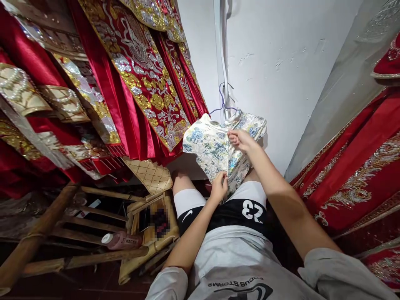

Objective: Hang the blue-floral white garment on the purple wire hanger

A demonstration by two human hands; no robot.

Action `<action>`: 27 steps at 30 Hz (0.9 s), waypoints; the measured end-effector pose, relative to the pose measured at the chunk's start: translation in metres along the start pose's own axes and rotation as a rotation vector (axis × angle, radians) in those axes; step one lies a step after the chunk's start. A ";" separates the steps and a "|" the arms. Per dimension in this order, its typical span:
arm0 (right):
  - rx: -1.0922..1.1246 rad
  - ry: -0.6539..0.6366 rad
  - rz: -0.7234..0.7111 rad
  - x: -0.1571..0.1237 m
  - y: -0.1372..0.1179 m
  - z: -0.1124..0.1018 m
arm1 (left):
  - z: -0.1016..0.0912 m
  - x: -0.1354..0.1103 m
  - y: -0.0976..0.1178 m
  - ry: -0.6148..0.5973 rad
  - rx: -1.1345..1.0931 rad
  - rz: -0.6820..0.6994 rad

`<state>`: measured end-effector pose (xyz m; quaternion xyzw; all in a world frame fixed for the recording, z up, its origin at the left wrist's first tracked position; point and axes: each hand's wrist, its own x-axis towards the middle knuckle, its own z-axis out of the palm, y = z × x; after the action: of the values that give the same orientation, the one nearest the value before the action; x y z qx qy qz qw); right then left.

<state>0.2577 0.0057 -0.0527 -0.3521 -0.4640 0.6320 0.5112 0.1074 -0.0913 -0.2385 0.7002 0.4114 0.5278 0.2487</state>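
A cream short-sleeved blouse (206, 143) with blue and yellow flowers hangs in front of me on a purple wire hanger (222, 102). My right hand (240, 140) is closed in a pinch on the upper front of the blouse, below the collar. Lower down, my left hand (220, 186) pinches the front edge near the middle. The cloth runs fairly straight between the two hands. Its bottom part hangs between my knees and is partly hidden by my left hand and forearm.
Red embroidered costumes (150, 79) hang at the left, and another red garment (368, 175) hangs at the right. A white wall (281, 62) with a vertical pole stands ahead. Beside my left leg are a bamboo chair (84, 263) and a pink bottle (123, 241).
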 end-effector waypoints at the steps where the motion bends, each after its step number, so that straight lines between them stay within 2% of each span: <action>1: -0.004 0.029 -0.012 0.007 -0.016 0.005 | -0.002 0.000 -0.002 -0.032 0.021 0.016; 3: -0.024 0.047 -0.029 0.015 -0.041 0.014 | -0.009 0.000 -0.006 -0.098 0.060 0.030; 5: -0.051 0.065 -0.070 0.015 -0.052 0.021 | -0.018 0.004 -0.007 -0.164 0.102 0.019; 7: -0.068 0.073 -0.134 0.010 -0.053 0.027 | -0.029 0.014 -0.002 -0.249 0.148 0.027; 9: -0.072 0.051 -0.191 0.001 -0.048 0.032 | -0.042 0.034 0.013 -0.306 0.169 0.096; 11: -0.079 0.024 -0.241 -0.007 -0.042 0.036 | -0.054 0.064 0.039 -0.239 0.142 0.210; 13: -0.110 0.019 -0.275 -0.013 -0.040 0.038 | -0.065 0.102 0.070 -0.024 0.125 0.301; 15: -0.154 0.012 -0.299 -0.015 -0.040 0.038 | -0.074 0.141 0.100 0.094 0.152 0.359; 18: -0.202 -0.018 -0.344 -0.011 -0.039 0.033 | -0.084 0.185 0.130 0.035 0.319 0.476; 20: -0.214 -0.020 -0.392 -0.004 -0.031 0.028 | -0.088 0.200 0.136 -0.037 0.476 0.544; 23: -0.219 0.029 -0.455 0.007 -0.005 0.023 | -0.091 0.204 0.131 -0.064 0.627 0.590; 25: -0.226 0.103 -0.457 0.011 0.021 0.024 | -0.094 0.201 0.125 0.022 0.593 0.576; 27: -0.237 0.197 -0.400 0.011 0.049 0.028 | -0.099 0.197 0.124 0.208 0.468 0.534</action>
<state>0.2143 0.0076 -0.0894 -0.3705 -0.5431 0.4223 0.6240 0.0731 -0.0011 -0.0045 0.7635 0.3469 0.5340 -0.1078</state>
